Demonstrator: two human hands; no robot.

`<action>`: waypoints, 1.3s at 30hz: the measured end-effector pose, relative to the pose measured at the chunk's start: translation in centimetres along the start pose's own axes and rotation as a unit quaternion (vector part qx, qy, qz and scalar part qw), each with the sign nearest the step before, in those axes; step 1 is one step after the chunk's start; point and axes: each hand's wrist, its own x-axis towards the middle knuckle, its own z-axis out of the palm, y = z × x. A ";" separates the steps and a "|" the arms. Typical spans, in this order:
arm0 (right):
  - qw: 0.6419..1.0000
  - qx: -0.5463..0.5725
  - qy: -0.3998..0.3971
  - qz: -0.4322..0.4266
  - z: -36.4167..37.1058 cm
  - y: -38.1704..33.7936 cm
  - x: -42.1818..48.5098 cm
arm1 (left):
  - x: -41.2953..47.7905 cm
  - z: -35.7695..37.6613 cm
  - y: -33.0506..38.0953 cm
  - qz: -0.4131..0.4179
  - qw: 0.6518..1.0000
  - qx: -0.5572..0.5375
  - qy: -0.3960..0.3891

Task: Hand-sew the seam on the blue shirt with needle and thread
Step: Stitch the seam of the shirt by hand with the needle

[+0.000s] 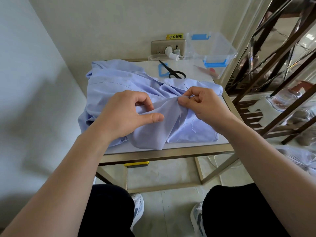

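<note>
Hands, two: left hand (pixel 126 113) and right hand (pixel 203 103), both on one pale blue cotton shirt (pixel 119 82).
Left hand pinches a raised fold between thumb and curled fingers. Right hand pinches one thin dark needle (pixel 186 87) at the fold's crest. One pale thread (pixel 191 127) trails over the cloth. The shirt lies heaped on one pale stone-topped, brass-framed table (pixel 167 153) in a white-walled corner. Beyond: one pair of black scissors (pixel 174 72), one white spool (pixel 171 53), one clear plastic box with blue latches (pixel 220 50).
</note>
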 end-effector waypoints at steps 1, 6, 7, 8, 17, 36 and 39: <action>1.000 0.000 -0.001 -0.001 -0.1 0.0 -0.1 | 0.1 0.2 0.2 -0.001 1.000 0.001 0.001; 1.000 -0.007 -0.023 -0.010 -0.4 -0.1 -0.5 | 0.3 0.4 0.6 -0.026 0.999 -0.020 0.041; 0.999 -0.010 -0.030 -0.013 -0.4 -0.1 -0.6 | 0.4 0.3 0.6 -0.035 0.997 -0.042 0.050; 0.999 -0.012 -0.040 -0.016 -0.3 -0.2 -0.7 | 0.4 0.1 0.5 -0.046 0.995 -0.070 0.057; 0.997 0.002 -0.067 -0.035 -0.3 -0.2 -1.1 | 0.5 0.5 0.9 -0.063 0.986 -0.148 0.042; 0.997 0.023 -0.059 -0.037 -0.6 -0.2 -1.2 | 0.7 1.1 0.2 -0.005 0.992 -0.112 0.062; 0.997 0.019 -0.061 -0.037 -0.5 -0.2 -1.3 | 0.9 1.3 -0.2 -0.013 0.992 -0.107 0.060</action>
